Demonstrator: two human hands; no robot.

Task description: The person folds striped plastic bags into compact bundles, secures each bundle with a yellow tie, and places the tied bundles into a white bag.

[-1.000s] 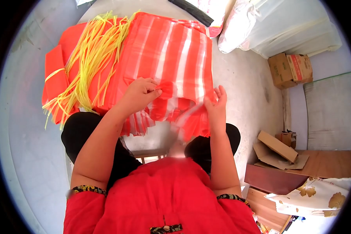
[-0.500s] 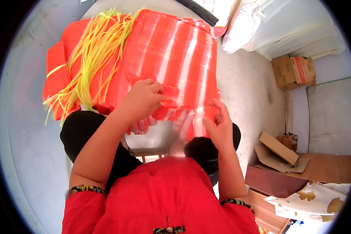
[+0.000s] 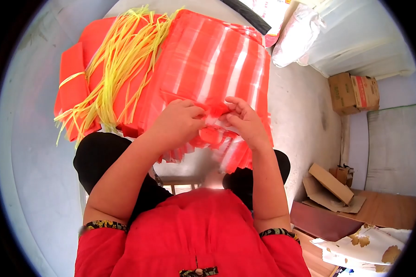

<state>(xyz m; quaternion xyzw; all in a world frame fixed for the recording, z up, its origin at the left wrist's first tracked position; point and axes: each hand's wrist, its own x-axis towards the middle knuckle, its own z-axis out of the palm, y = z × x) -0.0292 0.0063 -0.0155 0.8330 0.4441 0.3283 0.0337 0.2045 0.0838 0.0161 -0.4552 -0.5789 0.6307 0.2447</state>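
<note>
A stack of thin red plastic sheets with translucent white stripes point(image 3: 217, 60) lies in front of me, its near edge crumpled and gathered over my lap. My left hand point(image 3: 180, 121) has its fingers closed on a bunched fold of the top sheet. Just to its right, my right hand point(image 3: 246, 122) pinches the same gathered fold with thumb and fingers, the other fingers curled. Between both hands the red film is puckered. A bundle of yellow plastic strips point(image 3: 110, 78) lies left of the stack, spread over more red material point(image 3: 94, 34).
A folded red bundle point(image 3: 72, 69) tied with a yellow strip lies at the far left. On the right are a cardboard box point(image 3: 342, 94), flattened cardboard point(image 3: 330, 184) on a brown wooden surface point(image 3: 388, 207), and a white sack point(image 3: 296, 37). A dark bar point(image 3: 247, 15) lies beyond the stack.
My right hand has moved left from the stack's right edge to the gathered film beside my left hand. My left hand keeps its hold. The view has shifted slightly.
</note>
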